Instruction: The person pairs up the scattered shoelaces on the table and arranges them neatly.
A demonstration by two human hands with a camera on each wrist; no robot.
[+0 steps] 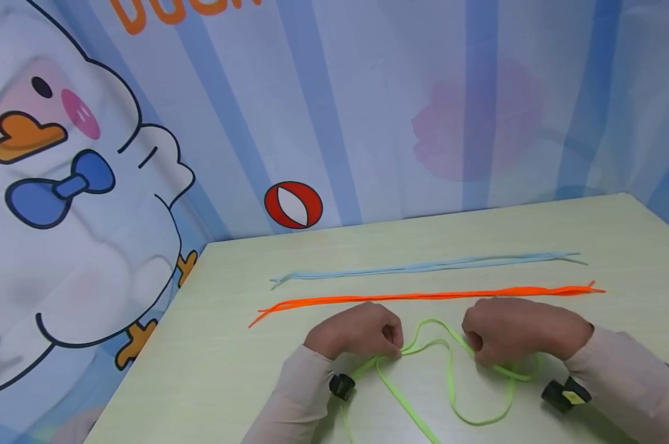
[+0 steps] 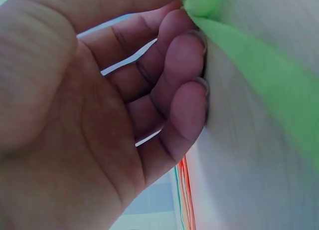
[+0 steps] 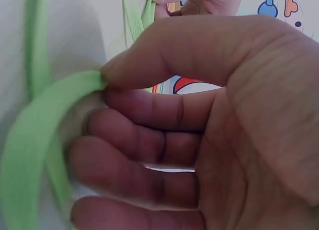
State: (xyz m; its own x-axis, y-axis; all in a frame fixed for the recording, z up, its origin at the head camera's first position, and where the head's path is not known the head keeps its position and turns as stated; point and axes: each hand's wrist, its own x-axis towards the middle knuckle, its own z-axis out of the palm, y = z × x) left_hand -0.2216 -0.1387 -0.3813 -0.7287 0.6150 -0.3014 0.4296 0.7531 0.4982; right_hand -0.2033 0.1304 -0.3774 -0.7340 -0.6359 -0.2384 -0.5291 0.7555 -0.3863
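A lime-green shoelace (image 1: 407, 404) lies in loose loops at the front of the table, between and below both hands. My left hand (image 1: 362, 330) pinches it between thumb and fingertips, close over the tabletop; in the left wrist view the green lace (image 2: 264, 75) leaves the pinch as a flat band. My right hand (image 1: 520, 330) pinches another stretch of the same lace, with the thumb pressed to the forefinger. A curved loop of lace (image 3: 22, 155) hangs from that pinch in the right wrist view, and the other fingers are loosely curled beside it.
An orange shoelace (image 1: 423, 296), folded lengthwise, lies across the table just beyond both hands. Parallel behind it is a light blue shoelace (image 1: 423, 267). The pale wooden table (image 1: 190, 370) ends at a printed cartoon backdrop (image 1: 378, 111).
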